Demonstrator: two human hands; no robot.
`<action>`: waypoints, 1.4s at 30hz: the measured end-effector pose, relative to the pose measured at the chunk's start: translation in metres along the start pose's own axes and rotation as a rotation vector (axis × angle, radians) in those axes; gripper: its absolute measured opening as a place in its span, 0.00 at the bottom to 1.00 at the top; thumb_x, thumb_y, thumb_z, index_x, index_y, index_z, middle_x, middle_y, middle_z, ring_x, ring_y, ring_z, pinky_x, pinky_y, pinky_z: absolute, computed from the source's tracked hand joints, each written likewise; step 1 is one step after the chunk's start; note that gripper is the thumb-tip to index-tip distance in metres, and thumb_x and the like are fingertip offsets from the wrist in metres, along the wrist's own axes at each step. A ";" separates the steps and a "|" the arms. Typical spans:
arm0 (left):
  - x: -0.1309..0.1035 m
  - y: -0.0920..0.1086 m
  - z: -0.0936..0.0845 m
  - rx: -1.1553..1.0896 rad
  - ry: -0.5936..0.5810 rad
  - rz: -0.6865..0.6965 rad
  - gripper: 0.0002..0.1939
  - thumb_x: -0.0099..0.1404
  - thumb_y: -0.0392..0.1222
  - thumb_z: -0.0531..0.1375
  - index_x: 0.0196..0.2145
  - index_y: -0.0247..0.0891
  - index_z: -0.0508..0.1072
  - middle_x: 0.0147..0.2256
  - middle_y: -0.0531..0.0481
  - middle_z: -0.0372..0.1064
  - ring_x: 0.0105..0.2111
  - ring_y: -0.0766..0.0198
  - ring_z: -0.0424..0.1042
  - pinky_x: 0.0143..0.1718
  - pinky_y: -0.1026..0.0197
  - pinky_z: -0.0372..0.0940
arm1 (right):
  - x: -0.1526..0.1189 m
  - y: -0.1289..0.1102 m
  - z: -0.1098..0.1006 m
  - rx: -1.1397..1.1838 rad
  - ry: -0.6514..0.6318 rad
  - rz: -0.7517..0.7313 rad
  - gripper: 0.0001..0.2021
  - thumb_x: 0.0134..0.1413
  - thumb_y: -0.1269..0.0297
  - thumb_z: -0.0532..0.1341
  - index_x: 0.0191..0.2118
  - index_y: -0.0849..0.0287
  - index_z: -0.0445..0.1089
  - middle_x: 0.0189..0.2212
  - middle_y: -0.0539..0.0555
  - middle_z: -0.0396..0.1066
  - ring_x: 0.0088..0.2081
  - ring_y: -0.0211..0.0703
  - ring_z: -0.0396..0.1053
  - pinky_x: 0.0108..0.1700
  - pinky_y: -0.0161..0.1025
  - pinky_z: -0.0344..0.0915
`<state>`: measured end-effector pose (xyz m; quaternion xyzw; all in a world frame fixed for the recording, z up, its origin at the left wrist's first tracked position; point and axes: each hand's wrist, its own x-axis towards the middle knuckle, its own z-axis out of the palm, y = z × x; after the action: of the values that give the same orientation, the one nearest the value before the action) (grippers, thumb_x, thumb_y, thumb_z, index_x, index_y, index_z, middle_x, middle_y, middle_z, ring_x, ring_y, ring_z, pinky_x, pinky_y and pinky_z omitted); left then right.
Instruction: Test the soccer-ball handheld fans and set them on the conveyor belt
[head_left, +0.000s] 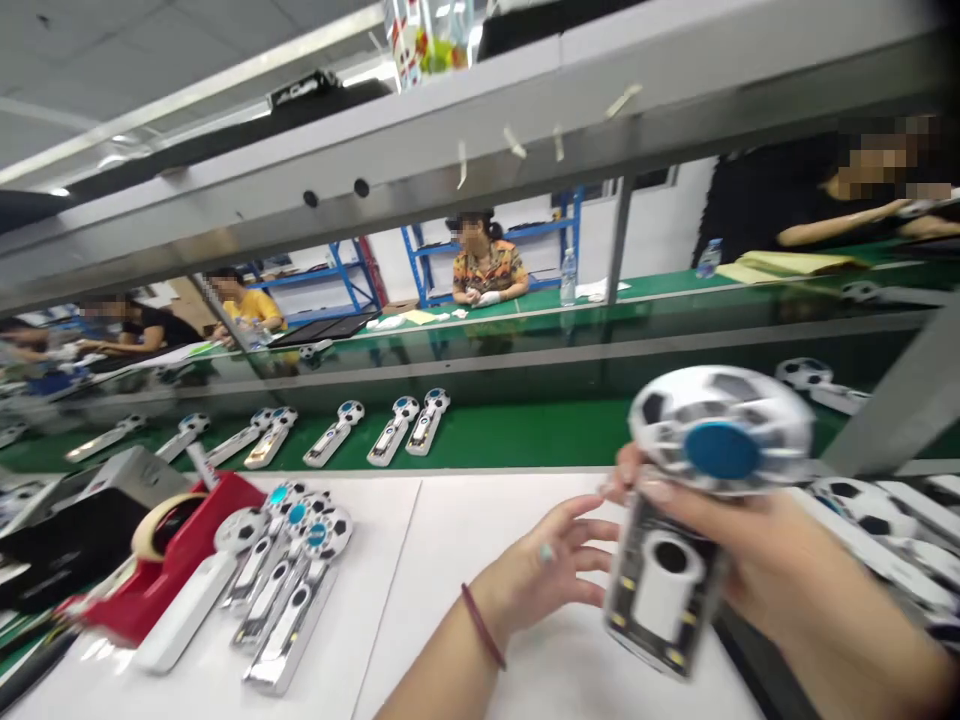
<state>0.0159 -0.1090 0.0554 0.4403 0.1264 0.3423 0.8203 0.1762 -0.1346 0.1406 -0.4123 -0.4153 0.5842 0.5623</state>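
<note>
My right hand (757,540) is wrapped round a handheld fan (664,590), gripping it just below its round head. The head is white with black football patches and a blue centre. The handle's open face shows a white part with a black spot, and the fan is slightly blurred. My left hand (544,565) is open just left of the handle, fingers spread and nothing in them; whether its fingertips touch the fan I cannot tell. A group of similar fans (292,620) lies on the white table to the left, one with a closed white handle.
A red tape dispenser (176,560) stands at the left beside a black box (75,540). Several fans lie along the green belt (517,435) ahead. More fans (885,520) are piled at the right. A metal shelf beam (420,160) crosses above; co-workers sit beyond.
</note>
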 end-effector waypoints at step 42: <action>-0.026 0.114 -0.074 1.166 0.628 0.132 0.21 0.54 0.53 0.53 0.41 0.39 0.71 0.34 0.44 0.68 0.33 0.58 0.68 0.35 0.62 0.65 | 0.158 -0.384 -0.021 -0.935 0.859 -1.306 0.21 0.54 0.68 0.57 0.53 0.59 0.51 0.50 0.62 0.51 0.42 0.37 0.65 0.49 0.39 0.57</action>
<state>-0.0918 -0.0362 0.1025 0.6981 0.4967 0.3793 0.3494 0.3129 0.0321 0.4962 -0.4632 -0.5157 -0.2824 0.6632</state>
